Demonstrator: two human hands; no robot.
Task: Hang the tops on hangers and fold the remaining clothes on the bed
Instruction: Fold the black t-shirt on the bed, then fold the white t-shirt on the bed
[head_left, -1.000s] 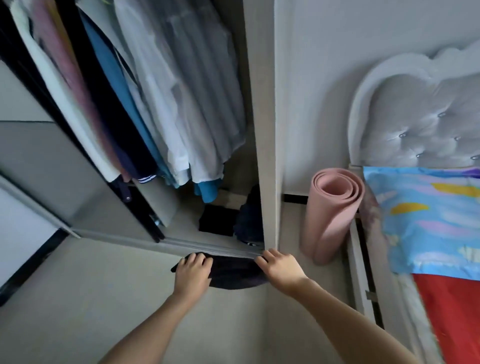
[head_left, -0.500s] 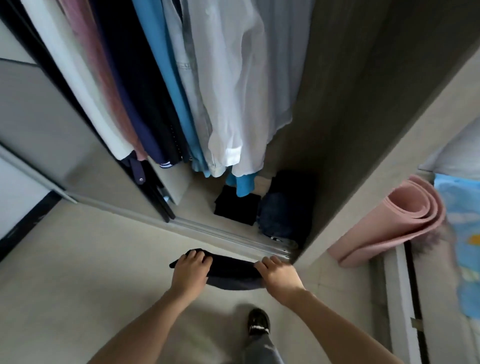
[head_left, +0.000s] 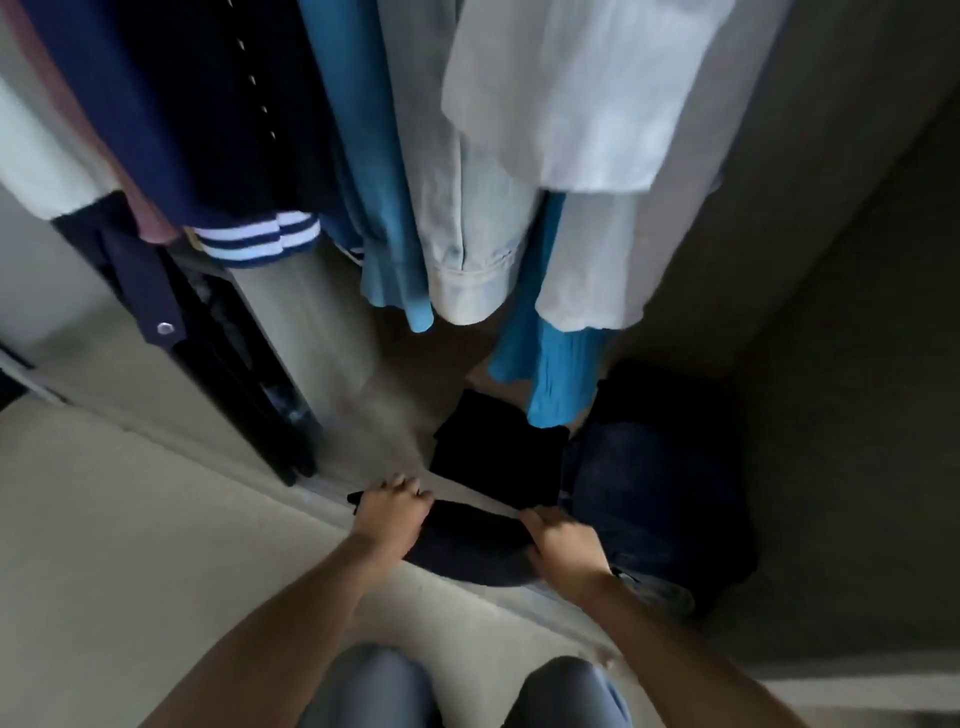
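A folded dark garment (head_left: 470, 540) hangs between my two hands, low over the wardrobe's bottom rail. My left hand (head_left: 390, 514) grips its left end and my right hand (head_left: 561, 540) grips its right end. Just beyond it, on the wardrobe floor, lie a folded black piece (head_left: 498, 457) and a folded dark blue denim piece (head_left: 644, 483). Above them hang several tops: a navy one with striped cuffs (head_left: 260, 239), a blue one (head_left: 379, 208) and pale grey-white shirts (head_left: 571, 104).
The dark sliding door edge (head_left: 249, 374) stands left of the opening. The wardrobe's side wall (head_left: 831, 260) closes off the right. Pale floor (head_left: 130, 545) spreads at the left. My knees in grey trousers (head_left: 374, 691) are at the bottom of the frame.
I have lowered and moved in toward the wardrobe, and the folded dark garment in both hands has come over the bottom rail. The bed and the pink rolled mat have left the view.
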